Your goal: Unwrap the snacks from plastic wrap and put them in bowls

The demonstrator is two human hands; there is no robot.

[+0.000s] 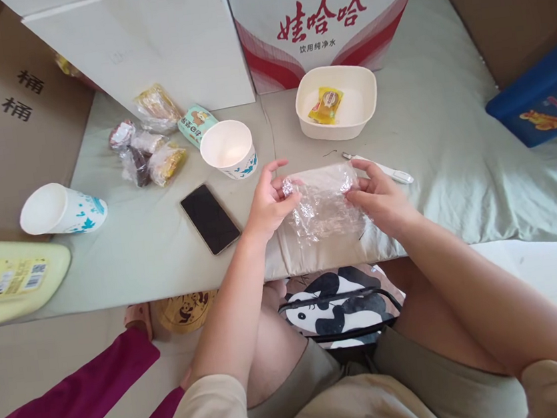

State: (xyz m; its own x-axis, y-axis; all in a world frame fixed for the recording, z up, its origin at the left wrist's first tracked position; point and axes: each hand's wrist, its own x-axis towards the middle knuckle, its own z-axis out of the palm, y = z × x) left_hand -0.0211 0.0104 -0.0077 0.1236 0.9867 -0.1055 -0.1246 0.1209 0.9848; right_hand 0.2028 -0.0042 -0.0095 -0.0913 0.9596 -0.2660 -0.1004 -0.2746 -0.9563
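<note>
A crinkled clear plastic bag (325,197) is stretched between my two hands just above the table's front edge. My left hand (272,199) pinches its left side between thumb and fingers. At the opposite side, my right hand (378,197) grips the plastic in the same way. Close behind my right hand lies a white utility knife (384,169). A white paper bowl (364,102) stands farther back, with a yellow wrapped snack (327,105) inside. Near my left hand are an upright paper cup (229,151) and a dark phone (210,218) lying flat.
Several wrapped snacks (148,147) and a green packet (196,123) lie at the back left. A paper cup (62,208) rests on its side near a yellow jug (14,276). White cartons (140,50) line the back; a blue container (542,95) is at right. Another person's legs (79,399) show below left.
</note>
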